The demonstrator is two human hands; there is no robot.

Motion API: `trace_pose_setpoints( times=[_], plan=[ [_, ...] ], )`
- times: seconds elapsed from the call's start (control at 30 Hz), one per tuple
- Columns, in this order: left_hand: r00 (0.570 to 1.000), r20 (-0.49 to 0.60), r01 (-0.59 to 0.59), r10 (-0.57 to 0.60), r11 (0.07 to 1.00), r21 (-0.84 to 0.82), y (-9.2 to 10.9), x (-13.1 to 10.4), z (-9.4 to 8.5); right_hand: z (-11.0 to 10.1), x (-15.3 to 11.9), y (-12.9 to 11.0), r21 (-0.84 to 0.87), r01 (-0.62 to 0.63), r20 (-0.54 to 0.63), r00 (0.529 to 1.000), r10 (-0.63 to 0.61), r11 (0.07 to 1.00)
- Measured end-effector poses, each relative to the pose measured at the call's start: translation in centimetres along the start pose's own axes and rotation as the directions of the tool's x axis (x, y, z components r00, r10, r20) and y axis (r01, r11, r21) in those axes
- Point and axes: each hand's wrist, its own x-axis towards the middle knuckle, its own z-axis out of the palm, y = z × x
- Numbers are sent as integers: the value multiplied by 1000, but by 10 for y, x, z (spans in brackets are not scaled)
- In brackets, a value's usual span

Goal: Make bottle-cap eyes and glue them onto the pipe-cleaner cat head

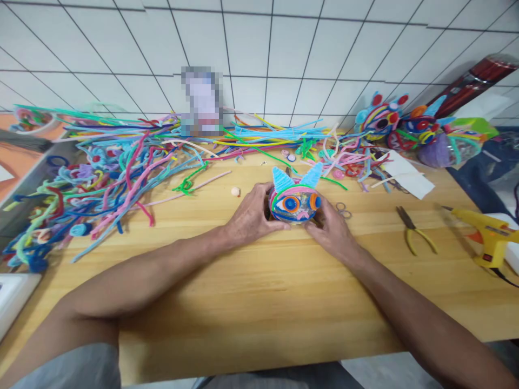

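Note:
Near the middle of the wooden table [259,302], a round figure [294,203] made with pipe cleaners faces me. It has two light-blue pointed ears, a blue and orange eye, an orange and blue round piece at its right side and a small pink piece low on its front. My left hand [255,216] is closed round its left side, thumb at the bottom edge. My right hand [332,227] holds the right side, its thumb near the lower edge. The fingers behind the figure are partly hidden.
Pliers [414,229] and a yellow glue gun [488,232] lie at the right. Tangled pipe cleaners [121,178] cover the left and back. Small scissors [343,210] lie just beyond my right hand. More figures [417,127] stand at the back right, near white paper [409,175].

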Motion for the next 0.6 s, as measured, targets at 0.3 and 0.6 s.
trace_pose_setpoints(
  times=[0.3,0.6],
  plan=[
    [1000,-8,3,-3,1000,2,-7,4,-2,4,2,11,-19,61,-13,998,-61,998],
    [996,89,30,-4,954,-297,5,3,0,11,3,5,4,83,-80,993,-82,997]
  ],
)
